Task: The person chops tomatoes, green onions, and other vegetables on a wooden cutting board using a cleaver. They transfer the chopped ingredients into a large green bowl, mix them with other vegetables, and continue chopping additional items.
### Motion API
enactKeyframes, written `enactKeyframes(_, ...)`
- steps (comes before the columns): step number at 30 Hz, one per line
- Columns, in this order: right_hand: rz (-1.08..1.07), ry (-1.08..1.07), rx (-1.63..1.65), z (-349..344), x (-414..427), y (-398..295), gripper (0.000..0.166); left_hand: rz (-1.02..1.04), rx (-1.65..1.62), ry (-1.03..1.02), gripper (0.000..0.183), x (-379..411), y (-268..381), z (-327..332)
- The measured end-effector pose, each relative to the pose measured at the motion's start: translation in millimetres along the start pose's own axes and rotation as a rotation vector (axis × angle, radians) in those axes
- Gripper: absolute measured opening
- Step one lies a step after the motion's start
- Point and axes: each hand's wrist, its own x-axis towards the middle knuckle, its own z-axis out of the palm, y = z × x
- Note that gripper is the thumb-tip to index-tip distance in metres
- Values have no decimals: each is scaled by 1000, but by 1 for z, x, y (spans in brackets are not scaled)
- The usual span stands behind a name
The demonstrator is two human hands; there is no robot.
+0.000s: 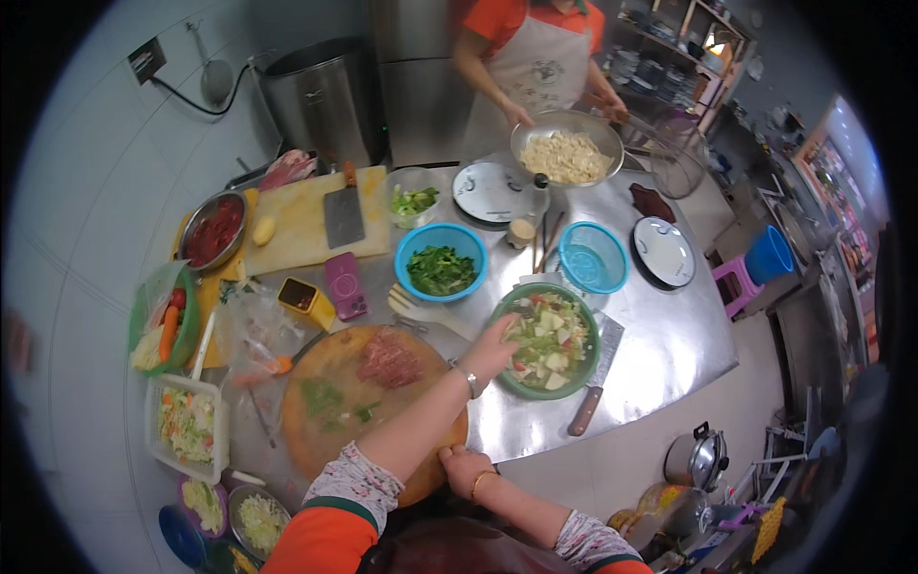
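My left hand (493, 347), with a watch at its wrist, reaches over the left rim of a green plastic basket (594, 353) of cut mixed vegetables (549, 341); its fingertips are over the vegetables, and whether they grip anything is unclear. At the near right edge of a round wooden chopping board (344, 423) is my right hand (465, 470), fingers curled on the board's edge. Minced meat (389, 358) and chopped greens (323, 397) lie on that board. A cleaver (601, 369) with a wooden handle rests right of the green basket.
Beyond are blue baskets (441, 228), one with chopped greens, a glass jar (521, 233) and lidded pans (663, 252). A yellow container (307, 295), phone (346, 285) and second cleaver (344, 215) are further left. Across the steel table (660, 344), a co-worker (531, 64) holds a metal bowl (515, 147).
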Motion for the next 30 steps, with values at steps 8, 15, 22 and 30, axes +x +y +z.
enactKeyframes(8, 48, -52, -45, 2, 0, -7, 28, 19, -606, 311, 22, -209, 63, -144)
enactKeyframes(15, 91, -92, -329, 20, 10, -17, 40, 184, 290, 1236, 21, -452, 67, -363)
enactKeyframes(22, 64, -53, -199, 10, 14, -34, 25, -351, 1346, 1361, 12, -538, 100, -465)
enactKeyframes(30, 144, -10, -61, 3, 7, -53, 26, -575, 1548, 1364, 23, -518, 88, -512)
